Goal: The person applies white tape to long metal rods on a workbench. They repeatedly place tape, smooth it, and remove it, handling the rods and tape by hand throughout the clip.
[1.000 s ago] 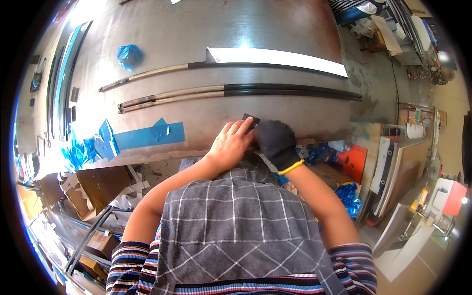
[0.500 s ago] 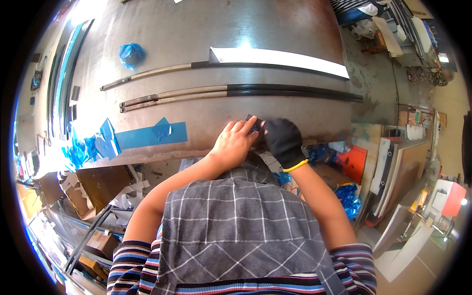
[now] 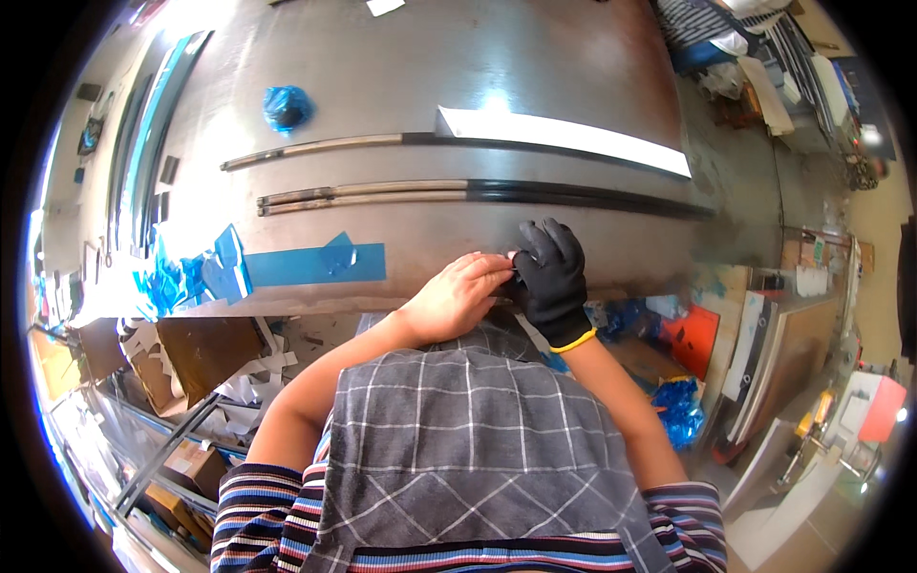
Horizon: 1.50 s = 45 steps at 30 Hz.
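Note:
My bare left hand (image 3: 457,296) is closed, its fingers pressed together at the near edge of the metal table (image 3: 420,229). My right hand (image 3: 552,282), in a black glove with a yellow cuff, meets those fingertips. Its thumb side is pinched against them while other fingers point up and away. Whatever lies between the two hands is hidden by the fingers. Just beyond them, two slim rods (image 3: 363,199), dark on the right and tan-grey on the left, lie side by side. Farther back rests a third rod (image 3: 325,147) by a long white strip (image 3: 573,139).
A crumpled blue film ball (image 3: 287,108) sits at the back left. Blue film (image 3: 315,265) sticks along the near left edge, bunched up at its left end. Boxes (image 3: 210,358) stand below left; an orange sheet (image 3: 695,342) and leaning panels (image 3: 788,358) stand right.
A small dark piece showed between my fingers before; now fingers cover it. My right hand's gloved fingers have lifted and straightened, and my left fingers have drawn together. The view has shifted slightly.

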{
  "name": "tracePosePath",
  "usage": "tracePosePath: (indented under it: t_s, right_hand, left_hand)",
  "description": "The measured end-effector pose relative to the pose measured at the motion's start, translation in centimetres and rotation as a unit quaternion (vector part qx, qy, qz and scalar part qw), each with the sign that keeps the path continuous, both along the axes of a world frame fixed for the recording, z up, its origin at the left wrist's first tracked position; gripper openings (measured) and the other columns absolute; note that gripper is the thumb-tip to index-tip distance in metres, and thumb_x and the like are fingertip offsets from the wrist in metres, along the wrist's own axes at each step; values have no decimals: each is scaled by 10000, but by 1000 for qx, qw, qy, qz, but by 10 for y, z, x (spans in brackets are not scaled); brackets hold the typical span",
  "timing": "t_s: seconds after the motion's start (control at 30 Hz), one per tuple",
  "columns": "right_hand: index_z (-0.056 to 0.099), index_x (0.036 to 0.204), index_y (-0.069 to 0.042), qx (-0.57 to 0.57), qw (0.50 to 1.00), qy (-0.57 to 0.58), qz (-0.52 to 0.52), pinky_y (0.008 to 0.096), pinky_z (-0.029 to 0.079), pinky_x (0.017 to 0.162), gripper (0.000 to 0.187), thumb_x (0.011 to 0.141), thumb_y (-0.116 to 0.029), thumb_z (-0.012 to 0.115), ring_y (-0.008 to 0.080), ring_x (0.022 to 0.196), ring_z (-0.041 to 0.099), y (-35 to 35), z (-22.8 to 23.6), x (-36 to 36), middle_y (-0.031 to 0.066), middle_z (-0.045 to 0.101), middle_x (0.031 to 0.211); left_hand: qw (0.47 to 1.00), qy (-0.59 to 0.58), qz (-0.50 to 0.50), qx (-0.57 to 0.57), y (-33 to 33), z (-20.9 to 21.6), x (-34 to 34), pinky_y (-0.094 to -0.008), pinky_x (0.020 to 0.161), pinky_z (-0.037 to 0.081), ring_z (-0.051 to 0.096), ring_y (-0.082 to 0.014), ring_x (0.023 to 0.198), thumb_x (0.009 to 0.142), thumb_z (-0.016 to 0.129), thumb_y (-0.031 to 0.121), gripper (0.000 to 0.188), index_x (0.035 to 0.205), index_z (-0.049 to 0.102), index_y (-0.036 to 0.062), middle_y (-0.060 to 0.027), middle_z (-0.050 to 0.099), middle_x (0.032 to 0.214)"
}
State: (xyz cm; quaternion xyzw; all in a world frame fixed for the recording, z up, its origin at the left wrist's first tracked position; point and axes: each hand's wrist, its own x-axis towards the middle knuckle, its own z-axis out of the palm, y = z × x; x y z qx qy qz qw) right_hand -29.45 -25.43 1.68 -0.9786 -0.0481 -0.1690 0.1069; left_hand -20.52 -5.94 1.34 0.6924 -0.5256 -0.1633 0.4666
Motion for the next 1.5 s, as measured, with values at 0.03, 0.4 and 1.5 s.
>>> tracePosePath:
  t_s: [0.03,0.4,1.5]
  right_hand:
    - [674,1033,-101,8,1000,-10,12,496,398,1070,246,794,-154,703,342,1262,501,4,0,6,135,594,1268]
    - [676,921,-37,623,717,238,-200,310,489,703,168,906,-204,662,139,735,623,41,0,35,29,658,837]
    - [704,1003,41,557,782,219,-175,270,506,771,252,947,-184,605,134,795,662,-68,41,133,80,737,853]
  left_hand:
    - [999,9,44,3,9,7,3,-443,966,502,593,-354,1119,769,703,-10,406,1168,629,-28,-188,596,1217]
    - [818,-85,438,363,166,11,44,-436,989,472,540,-365,1187,740,791,123,470,1191,664,144,-130,485,1398]
    - [889,373,192,184,-20,13,198,-216,552,370,455,-38,622,916,713,185,177,823,614,71,58,560,709]
